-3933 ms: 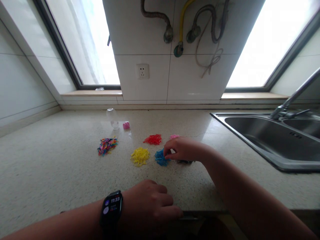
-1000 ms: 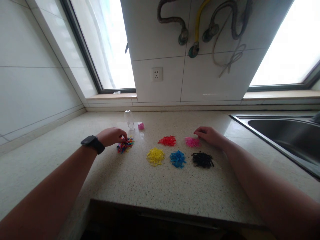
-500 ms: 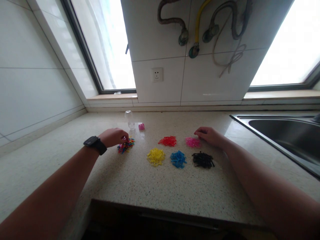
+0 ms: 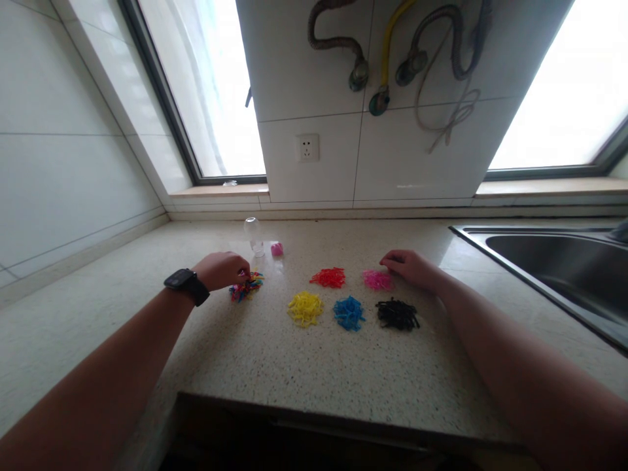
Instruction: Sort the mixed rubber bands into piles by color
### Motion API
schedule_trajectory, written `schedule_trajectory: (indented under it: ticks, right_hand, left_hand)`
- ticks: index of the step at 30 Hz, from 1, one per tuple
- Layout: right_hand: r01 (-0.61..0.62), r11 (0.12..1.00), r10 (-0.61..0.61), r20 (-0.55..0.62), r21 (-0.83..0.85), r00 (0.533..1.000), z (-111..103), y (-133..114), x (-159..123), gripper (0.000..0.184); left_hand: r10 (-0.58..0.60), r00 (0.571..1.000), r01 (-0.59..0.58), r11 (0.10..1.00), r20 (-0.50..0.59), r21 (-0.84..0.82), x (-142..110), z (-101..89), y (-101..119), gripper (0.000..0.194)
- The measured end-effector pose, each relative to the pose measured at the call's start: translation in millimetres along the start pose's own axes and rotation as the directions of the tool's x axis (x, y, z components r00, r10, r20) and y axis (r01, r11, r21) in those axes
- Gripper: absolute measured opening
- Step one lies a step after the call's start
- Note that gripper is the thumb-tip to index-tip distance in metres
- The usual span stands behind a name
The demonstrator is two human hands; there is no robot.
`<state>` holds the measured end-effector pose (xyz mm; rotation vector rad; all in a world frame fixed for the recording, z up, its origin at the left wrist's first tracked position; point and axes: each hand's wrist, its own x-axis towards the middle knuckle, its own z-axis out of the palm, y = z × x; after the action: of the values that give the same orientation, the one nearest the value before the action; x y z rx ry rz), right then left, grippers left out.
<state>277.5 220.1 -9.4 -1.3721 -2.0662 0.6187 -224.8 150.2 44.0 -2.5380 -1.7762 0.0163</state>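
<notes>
My left hand (image 4: 226, 269), with a black watch on the wrist, is pinched at a pile of mixed-colour small bands (image 4: 248, 288), which look like rubber bands. Whatever its fingertips hold is too small to make out. Just behind the pink pile (image 4: 377, 280), my right hand (image 4: 408, 267) has thumb and fingers pressed together; anything between them is hidden. Other single-colour piles lie between and in front of the hands: red (image 4: 330, 278), yellow (image 4: 305, 309), blue (image 4: 348, 313) and black (image 4: 397, 314).
A clear bottle-shaped container (image 4: 254, 237) stands upside down beyond my left hand, beside a small pink object (image 4: 277, 249). A steel sink (image 4: 471, 233) is set into the speckled counter (image 4: 275, 366) at right. Pipes and a socket (image 4: 309, 148) are on the tiled wall.
Both hands stay almost where they were, with my left fingers still in the mixed pile. The whole view has shifted very slightly; the piles look unchanged.
</notes>
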Motion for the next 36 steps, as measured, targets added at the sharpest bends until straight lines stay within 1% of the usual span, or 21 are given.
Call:
schedule_trajectory:
  ticks: [5, 9, 13, 18, 22, 27, 30, 32, 36]
  right_hand:
    - [0.006, 1.0, -0.006, 0.007, 0.016, 1.0, 1, 3, 1, 0.033]
    - [0.013, 1.0, -0.014, 0.005, 0.027, 1.0, 1, 5, 1, 0.033]
    - [0.014, 1.0, -0.014, 0.005, 0.014, 1.0, 1, 4, 1, 0.033]
    - [0.021, 1.0, -0.021, 0.006, 0.005, 1.0, 1, 2, 1, 0.032]
    - [0.014, 1.0, -0.014, 0.004, -0.012, 1.0, 0, 0, 0, 0.032]
    - [0.028, 1.0, -0.028, 0.007, -0.003, 1.0, 2, 3, 2, 0.032]
    - [0.034, 0.999, -0.034, 0.01, -0.006, 0.999, 3, 5, 3, 0.032]
    - [0.041, 0.999, -0.041, 0.014, -0.019, 0.999, 3, 3, 3, 0.031]
    - [0.027, 0.999, -0.026, 0.022, -0.045, 0.999, 3, -2, 1, 0.029]
  left_hand:
    - [0.001, 1.0, -0.001, 1.0, -0.021, -0.013, -3, -2.4, 4, 0.02]
    - [0.017, 0.999, -0.018, 0.998, -0.028, -0.059, -5, -5.8, 10, 0.028]
    - [0.056, 0.998, -0.057, 0.989, -0.014, -0.138, -5, -7.7, 16, 0.031]
    - [0.095, 0.995, -0.097, 0.964, -0.021, -0.247, -5, -13.0, 19, 0.027]
    - [0.104, 0.994, -0.113, 0.941, -0.043, -0.319, -6, -15.2, 20, 0.025]
    - [0.116, 0.989, -0.144, 0.899, -0.092, -0.413, -3, -12.2, 26, 0.027]
    - [0.134, 0.984, -0.172, 0.876, -0.117, -0.451, -2, -13.1, 37, 0.027]
    - [0.147, 0.979, -0.196, 0.863, -0.139, -0.466, -2, -15.7, 48, 0.025]
    - [0.17, 0.96, -0.261, 0.828, -0.221, -0.496, -6, -20.7, 81, 0.02]
